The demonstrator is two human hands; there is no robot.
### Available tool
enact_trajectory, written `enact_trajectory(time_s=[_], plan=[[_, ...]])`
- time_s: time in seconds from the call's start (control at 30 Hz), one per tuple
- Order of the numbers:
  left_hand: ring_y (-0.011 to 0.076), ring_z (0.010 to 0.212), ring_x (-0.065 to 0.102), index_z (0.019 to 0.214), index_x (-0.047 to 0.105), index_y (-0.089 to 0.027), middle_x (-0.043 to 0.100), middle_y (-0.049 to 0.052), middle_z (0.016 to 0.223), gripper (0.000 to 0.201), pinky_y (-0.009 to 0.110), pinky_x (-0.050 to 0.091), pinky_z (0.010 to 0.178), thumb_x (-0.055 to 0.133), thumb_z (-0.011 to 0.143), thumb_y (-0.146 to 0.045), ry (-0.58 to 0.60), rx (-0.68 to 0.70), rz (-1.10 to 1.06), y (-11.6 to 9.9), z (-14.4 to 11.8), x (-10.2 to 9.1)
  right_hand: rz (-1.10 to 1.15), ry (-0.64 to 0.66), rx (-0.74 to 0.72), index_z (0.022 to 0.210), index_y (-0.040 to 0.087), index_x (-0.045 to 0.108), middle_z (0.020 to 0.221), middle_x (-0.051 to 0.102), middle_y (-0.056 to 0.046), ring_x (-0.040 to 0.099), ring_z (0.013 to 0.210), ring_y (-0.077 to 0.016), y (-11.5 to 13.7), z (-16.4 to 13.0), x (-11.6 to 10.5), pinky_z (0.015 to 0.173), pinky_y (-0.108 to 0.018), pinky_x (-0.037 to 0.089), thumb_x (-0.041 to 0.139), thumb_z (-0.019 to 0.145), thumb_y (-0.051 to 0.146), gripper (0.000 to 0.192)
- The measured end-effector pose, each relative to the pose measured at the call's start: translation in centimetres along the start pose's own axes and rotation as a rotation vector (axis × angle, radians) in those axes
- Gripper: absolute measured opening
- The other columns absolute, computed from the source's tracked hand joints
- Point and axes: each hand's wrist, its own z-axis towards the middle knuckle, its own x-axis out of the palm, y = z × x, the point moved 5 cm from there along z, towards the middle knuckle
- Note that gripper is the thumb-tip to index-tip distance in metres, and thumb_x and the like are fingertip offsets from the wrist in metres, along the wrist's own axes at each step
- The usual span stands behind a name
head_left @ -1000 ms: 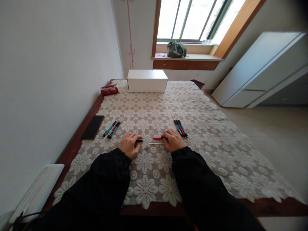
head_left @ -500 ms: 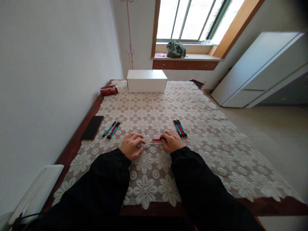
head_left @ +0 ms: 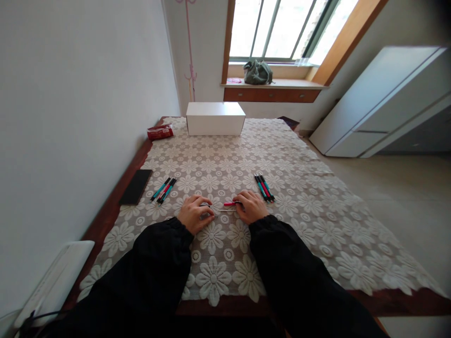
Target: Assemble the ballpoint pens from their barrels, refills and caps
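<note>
Both my hands rest on the lace tablecloth [head_left: 299,197] near the table's front. My right hand [head_left: 251,207] pinches the right end of a short red pen barrel [head_left: 229,203] that points left. My left hand [head_left: 195,214] is closed on a small dark pen part [head_left: 206,205], only its tip showing. A thin white refill [head_left: 225,210] lies on the cloth between the hands, just below the red barrel. A bundle of teal, red and black pens [head_left: 163,189] lies left of my left hand. A similar bundle [head_left: 264,187] lies right of my right hand.
A black phone [head_left: 136,186] lies at the table's left edge. A white box [head_left: 215,118] and a red packet [head_left: 160,132] sit at the far end. A white device [head_left: 52,281] is at the near left. The wall runs along the left, with a white cabinet [head_left: 380,103] to the right.
My hands have drawn closer together. The red barrel has shifted slightly left toward my left hand, and less of the dark part shows than a second ago.
</note>
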Motion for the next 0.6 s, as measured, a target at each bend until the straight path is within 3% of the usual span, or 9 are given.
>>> enact_trajectory(time_s=[0.17, 0.27, 0.33, 0.5, 0.6], plan=[[0.0263, 0.113, 0.058, 0.083, 0.077, -0.028, 0.072, 0.002, 0.112, 0.004, 0.048, 0.046, 0.104, 0.078, 0.084, -0.032, -0.003, -0.001, -0.002, 0.0, 0.0, 0.1, 0.103, -0.125, -0.014, 0.094, 0.023, 0.071, 0.101, 0.071, -0.008, 0.062, 0.100, -0.0243, 0.4, 0.0, -0.8, 0.091, -0.039, 0.047, 0.055, 0.090, 0.016, 0.017], [0.0265, 0.113, 0.058, 0.083, 0.078, -0.028, 0.072, 0.003, 0.111, 0.005, 0.048, 0.045, 0.104, 0.077, 0.084, -0.033, -0.007, -0.002, -0.004, 0.0, 0.0, -0.1, 0.286, -0.207, -0.063, 0.092, 0.023, 0.071, 0.094, 0.070, -0.008, 0.063, 0.093, -0.0225, 2.4, 0.0, -2.4, 0.088, -0.037, 0.051, 0.051, 0.094, 0.017, 0.020], [0.0268, 0.113, 0.058, 0.085, 0.078, -0.028, 0.072, 0.003, 0.111, 0.005, 0.048, 0.045, 0.104, 0.077, 0.084, -0.034, 0.000, 0.000, -0.008, 0.0, 0.0, -0.1, 0.463, -0.218, -0.129, 0.098, 0.024, 0.070, 0.092, 0.070, -0.006, 0.064, 0.088, -0.0206, 5.2, -0.3, -4.2, 0.082, -0.035, 0.053, 0.050, 0.097, 0.019, 0.021], [0.0268, 0.113, 0.058, 0.084, 0.079, -0.029, 0.072, 0.003, 0.111, 0.005, 0.047, 0.045, 0.103, 0.076, 0.085, -0.033, 0.022, 0.002, -0.024, 0.2, -0.1, 0.1, 0.891, -0.114, -0.422, 0.127, 0.029, 0.062, 0.087, 0.072, -0.001, 0.065, 0.078, -0.0172, 15.6, -2.8, -11.0, 0.077, -0.033, 0.055, 0.054, 0.097, 0.021, 0.033], [0.0277, 0.115, 0.057, 0.083, 0.079, -0.029, 0.072, 0.003, 0.111, 0.004, 0.049, 0.044, 0.105, 0.077, 0.084, -0.032, 0.014, -0.006, -0.031, 0.4, -0.1, 0.1, 0.907, -0.059, -0.526, 0.127, 0.037, 0.064, 0.086, 0.073, 0.001, 0.067, 0.081, -0.0176, 20.2, -4.9, -13.6, 0.076, -0.030, 0.057, 0.063, 0.095, 0.034, 0.032]])
